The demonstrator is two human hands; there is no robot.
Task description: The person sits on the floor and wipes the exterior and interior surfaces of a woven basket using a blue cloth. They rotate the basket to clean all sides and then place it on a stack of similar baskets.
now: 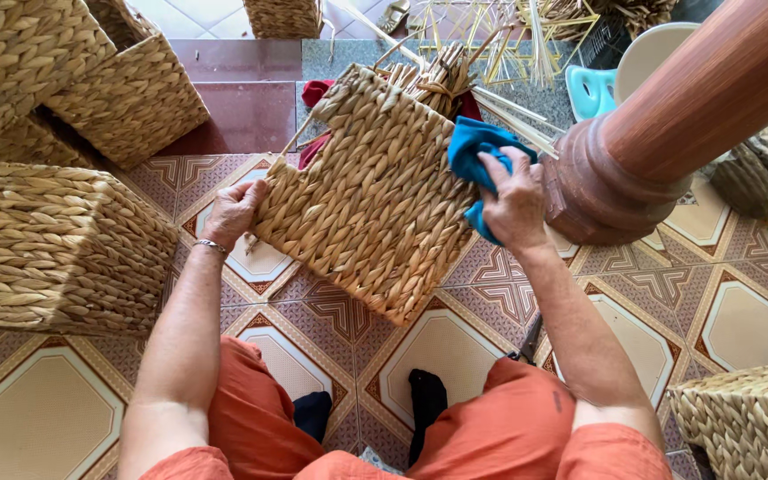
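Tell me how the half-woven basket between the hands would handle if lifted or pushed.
The half-woven basket probably stays fairly stiff: its thick braided wall holds a flat shape between the left hand and right hand. It looks light for its size, being dried fibre. The loose stakes at its top seem springy and likely snag or bend.

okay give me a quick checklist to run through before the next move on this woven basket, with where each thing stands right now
1. Left hand steadies the woven basket at its left edge: ok.
2. Right hand grips the blue cloth against the basket's right edge: ok.
3. Basket rests on the tiled floor, tilted, one corner down: ok.
4. Loose unwoven strands stick out of the basket's far end, not tucked in: not ok.
5. Wooden pillar stands close beside the right hand, little room: not ok.
6. Basket's inside and underside are hidden: cannot tell.
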